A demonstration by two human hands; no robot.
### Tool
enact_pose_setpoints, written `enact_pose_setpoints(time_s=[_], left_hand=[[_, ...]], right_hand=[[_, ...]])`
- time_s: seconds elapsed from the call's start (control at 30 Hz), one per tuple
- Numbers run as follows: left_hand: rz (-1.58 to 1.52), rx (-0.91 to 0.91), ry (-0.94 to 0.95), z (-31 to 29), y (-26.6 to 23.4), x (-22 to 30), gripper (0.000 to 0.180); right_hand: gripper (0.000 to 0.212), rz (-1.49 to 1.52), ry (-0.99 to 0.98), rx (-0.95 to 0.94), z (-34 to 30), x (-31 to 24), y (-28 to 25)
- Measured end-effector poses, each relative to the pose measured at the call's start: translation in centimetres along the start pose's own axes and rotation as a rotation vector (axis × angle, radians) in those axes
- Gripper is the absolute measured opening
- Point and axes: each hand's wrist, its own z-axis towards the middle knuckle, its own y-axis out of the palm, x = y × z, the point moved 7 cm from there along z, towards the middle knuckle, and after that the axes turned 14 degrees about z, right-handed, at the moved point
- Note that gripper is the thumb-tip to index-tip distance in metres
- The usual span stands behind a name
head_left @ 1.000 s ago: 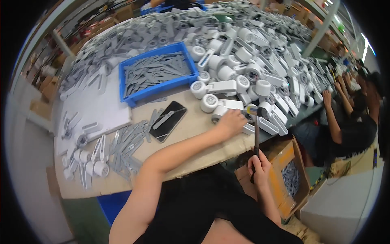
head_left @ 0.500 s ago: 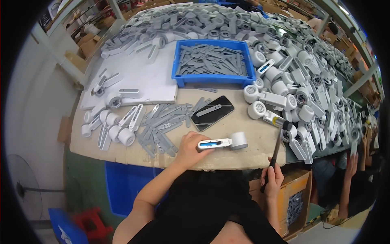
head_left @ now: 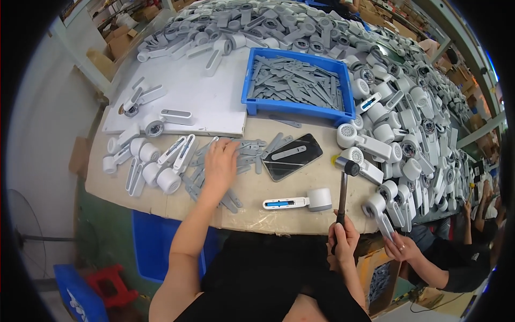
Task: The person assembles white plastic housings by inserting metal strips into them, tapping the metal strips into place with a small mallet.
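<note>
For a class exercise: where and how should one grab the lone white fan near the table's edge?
Probably the handle, from the person's left, pinching its long edges: slim, it points left from the round head, and its open top exposes a blue part.

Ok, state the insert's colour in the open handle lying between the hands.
The insert is mostly blue, clearest in the head view.

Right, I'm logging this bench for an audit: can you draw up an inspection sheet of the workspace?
Surface: brown tabletop, white board at left.
Job's things: hammer; white unit lying, handle open; loose grey strips.
Clutter: phone under a strip; blue bin beside heaped units.
Hands: left hand at loose strips, grasp unclear; right hand holds hammer head-up.
Cables: thin dark cable, lower right.
Surroundings: co-worker's hand holding a unit; blue crate below tabletop.
</note>
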Motion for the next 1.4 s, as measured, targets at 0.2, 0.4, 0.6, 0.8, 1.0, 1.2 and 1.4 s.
enact_pose_setpoints(time_s=[0.2,0.4,0.6,0.8,1.0,1.2,1.4], left_hand=[[0.074,-0.076,0.098,4.1,0.8,-0.2,0.018],[0.054,-0.314,-0.096,3.1,0.4,-2.2,0.018],[0.054,-0.204,0.029,-0.3,0.9,-0.7,0.033],[-0.048,-0.137,0.086,-3.3,1.0,-1.4,0.042],[-0.094,-0.054,-0.055,-3.0,-2.5,-1.6,0.049],[-0.104,-0.163,0.115,-4.1,-1.8,-3.4,0.041],[-0.108,-0.257,0.288,-2.2,-1.7,-2.3,0.023]], right_hand=[[0.034,-0.002,0.040,0.016,0.8,0.4,0.2],[0.034,-0.019,0.031,0.037,0.8,0.4,0.0],[0.035,0.017,0.075,0.056,1.0,1.4,-0.3],[0.036,0.038,0.083,0.051,0.9,1.6,0.0],[0.034,0.066,0.119,0.064,0.7,2.1,-0.3],[0.034,0.034,0.112,0.021,1.1,1.5,0.6],[0.035,0.031,0.100,0.007,0.4,1.3,0.9]])
